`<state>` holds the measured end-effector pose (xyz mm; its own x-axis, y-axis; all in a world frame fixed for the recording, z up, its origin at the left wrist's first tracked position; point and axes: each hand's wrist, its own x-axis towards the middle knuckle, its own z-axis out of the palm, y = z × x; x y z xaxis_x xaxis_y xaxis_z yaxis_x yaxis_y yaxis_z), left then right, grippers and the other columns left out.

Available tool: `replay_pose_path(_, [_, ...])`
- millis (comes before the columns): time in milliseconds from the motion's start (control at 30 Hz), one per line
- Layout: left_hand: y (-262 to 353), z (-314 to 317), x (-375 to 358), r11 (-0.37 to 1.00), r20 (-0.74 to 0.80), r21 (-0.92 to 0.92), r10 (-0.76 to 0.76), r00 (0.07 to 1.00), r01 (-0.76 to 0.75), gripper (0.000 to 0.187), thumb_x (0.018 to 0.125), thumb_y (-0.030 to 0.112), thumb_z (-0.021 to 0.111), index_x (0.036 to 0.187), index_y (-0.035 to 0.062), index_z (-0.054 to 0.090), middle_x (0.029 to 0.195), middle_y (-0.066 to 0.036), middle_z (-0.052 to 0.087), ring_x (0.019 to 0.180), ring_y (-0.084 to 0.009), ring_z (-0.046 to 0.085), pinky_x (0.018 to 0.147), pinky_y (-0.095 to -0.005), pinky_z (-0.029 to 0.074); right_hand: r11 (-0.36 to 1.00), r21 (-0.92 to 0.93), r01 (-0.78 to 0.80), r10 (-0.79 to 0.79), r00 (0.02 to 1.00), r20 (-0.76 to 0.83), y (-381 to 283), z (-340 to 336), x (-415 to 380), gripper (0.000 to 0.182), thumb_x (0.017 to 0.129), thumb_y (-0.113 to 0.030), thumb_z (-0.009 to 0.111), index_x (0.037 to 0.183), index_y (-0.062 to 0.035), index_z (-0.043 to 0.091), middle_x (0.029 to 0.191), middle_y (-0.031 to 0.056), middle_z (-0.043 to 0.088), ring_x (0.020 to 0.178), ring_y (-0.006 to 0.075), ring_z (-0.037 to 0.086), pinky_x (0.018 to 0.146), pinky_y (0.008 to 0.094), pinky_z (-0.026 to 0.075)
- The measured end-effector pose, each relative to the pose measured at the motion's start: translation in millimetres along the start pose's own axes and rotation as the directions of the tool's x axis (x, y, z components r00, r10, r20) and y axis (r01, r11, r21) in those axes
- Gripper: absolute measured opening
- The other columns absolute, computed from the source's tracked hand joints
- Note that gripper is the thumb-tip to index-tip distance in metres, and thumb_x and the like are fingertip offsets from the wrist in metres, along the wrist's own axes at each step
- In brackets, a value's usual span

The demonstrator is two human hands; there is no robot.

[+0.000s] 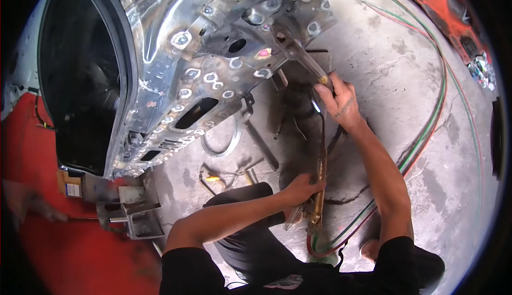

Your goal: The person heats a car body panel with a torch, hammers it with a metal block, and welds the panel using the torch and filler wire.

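Panel [213,44] up top, bare metal dotted with round weld marks, reaching over the concrete floor [394,76] with its edge slanting down and away to the left. Look at the small pink-red spot [263,53] near that edge: glowing hot, by the look of it. Right hand [341,103] is closed round the lower end of the hammer [306,63] (a hammer as far as I can tell; its head blurs into the metal), fingers well back from that spot, presumably to spare the skin and leave some reach. The head end is right up at the panel's edge, just beside the glow.

Down below, left hand [305,189] is wrapped round the brass torch [319,193], held nearly upright with its thin neck pointing up between the arms. That grip, low on the body, seems to keep the fingers clear of the hot end; the tip has a bright gleam, but whether it is lit, I cannot tell. Red and green hoses [440,95] leave its bottom and loop out across the floor to the right, apparently giving the torch slack to move. Over at the far left, another person's hand [45,208] shows, blurred, against something red, well apart from both working hands.
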<state>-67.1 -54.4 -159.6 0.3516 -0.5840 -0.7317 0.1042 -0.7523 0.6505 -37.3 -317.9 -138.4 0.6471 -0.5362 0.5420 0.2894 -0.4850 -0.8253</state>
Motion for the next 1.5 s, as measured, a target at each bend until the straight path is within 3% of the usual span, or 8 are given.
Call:
replay_pose_path(233, [-3,0,2,0.999,0.027,-0.031,-0.007,1.000,0.007,0.053,0.103,0.044,0.072,0.124,-0.0034,0.066,0.102,-0.009,0.070,0.091,-0.0140,0.064,0.082,-0.0339,0.054,0.893,0.007,0.450,-0.448,0.891,-0.079,10,-5,10,0.028,0.089,-0.017,0.078,0.105,-0.0003,0.062,0.083,0.0230,0.068,0.069,0.0428,0.069,0.059,0.0499,0.055])
replay_pose_path(367, [4,-1,3,0.998,0.051,-0.021,-0.058,0.997,0.059,0.052,0.102,0.044,0.072,0.121,-0.0040,0.067,0.098,-0.009,0.070,0.090,-0.0148,0.064,0.081,-0.0351,0.053,0.964,-0.253,0.084,-0.053,0.991,0.126,45,20,33,0.035,0.098,-0.029,0.074,0.104,0.0012,0.057,0.073,0.0270,0.067,0.067,0.0508,0.067,0.059,0.0559,0.054])
replay_pose_path(500, [1,9,1,1.000,0.005,-0.010,0.024,1.000,-0.024,0.052,0.100,0.045,0.074,0.112,-0.0058,0.070,0.094,-0.010,0.071,0.085,-0.0163,0.062,0.077,-0.0364,0.052,0.984,-0.174,0.036,-0.017,0.994,0.106,45,15,21,0.039,0.101,-0.034,0.071,0.101,0.0019,0.056,0.068,0.0272,0.064,0.066,0.0513,0.066,0.057,0.0556,0.052])
replay_pose_path(800, [1,3,2,0.998,0.063,-0.059,-0.027,0.998,0.030,0.044,0.106,0.039,0.069,0.124,-0.0007,0.063,0.098,-0.005,0.067,0.080,-0.0105,0.064,0.066,-0.0306,0.055,0.916,-0.023,0.401,-0.401,0.916,-0.019,7,-4,-1,0.029,0.092,-0.016,0.077,0.104,0.0015,0.057,0.073,0.0244,0.066,0.068,0.0490,0.068,0.058,0.0529,0.053])
replay_pose_path(933, [-1,0,5,0.998,0.102,0.001,-0.067,0.993,0.067,0.045,0.106,0.038,0.068,0.125,-0.0017,0.063,0.101,-0.004,0.067,0.086,-0.0095,0.062,0.074,-0.0298,0.054,0.984,-0.175,0.042,-0.039,0.999,0.022,24,25,43,0.034,0.099,-0.025,0.072,0.109,0.0033,0.057,0.074,0.0284,0.066,0.068,0.0516,0.067,0.058,0.0557,0.053])
replay_pose_path(1033, [-3,9,7,0.986,-0.037,0.002,0.165,0.986,-0.165,0.048,0.102,0.039,0.071,0.117,-0.0068,0.067,0.101,-0.012,0.072,0.095,-0.0160,0.063,0.086,-0.0375,0.052,0.964,-0.246,0.098,-0.084,0.994,0.064,19,16,53,0.038,0.101,-0.031,0.071,0.111,0.0038,0.057,0.074,0.0296,0.066,0.069,0.0514,0.066,0.057,0.0555,0.052])
replay_pose_path(1367, [8,0,3,0.998,0.076,0.050,-0.038,0.996,0.034,0.047,0.106,0.037,0.068,0.129,-0.0041,0.065,0.105,-0.008,0.070,0.095,-0.0120,0.061,0.085,-0.0324,0.052,0.994,-0.083,-0.069,0.064,0.996,-0.058,-4,-14,-12,0.024,0.097,-0.017,0.076,0.105,0.0017,0.064,0.074,0.0223,0.068,0.069,0.0436,0.071,0.061,0.0477,0.056])
replay_pose_path(1500, [-4,1,6,0.999,0.058,0.025,0.027,0.998,-0.028,0.048,0.105,0.037,0.069,0.128,-0.0040,0.065,0.104,-0.008,0.070,0.094,-0.0125,0.063,0.084,-0.0336,0.053,0.956,-0.174,0.235,-0.261,0.954,-0.146,-14,-12,-3,0.034,0.095,-0.017,0.078,0.119,0.0023,0.062,0.092,0.0263,0.072,0.082,0.0461,0.073,0.067,0.0483,0.059])
